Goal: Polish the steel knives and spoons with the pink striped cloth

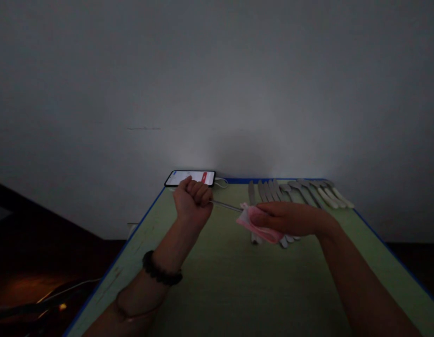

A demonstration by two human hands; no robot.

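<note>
My left hand (193, 200) is closed in a fist round the handle end of a slim metal utensil (225, 205). The utensil runs to the right into a pink cloth (254, 223). My right hand (286, 218) is closed over that cloth, which wraps the utensil's far end, so I cannot tell which kind of utensil it is. Both hands hover just above the green table (238, 285). A dark bead bracelet (160, 271) sits on my left wrist.
Several knives (264, 191) and spoons (318, 191) lie in a row at the table's far right. A lit phone (190, 178) with a cable lies at the far edge against the grey wall. The table has a blue rim (107, 267); dark floor lies left.
</note>
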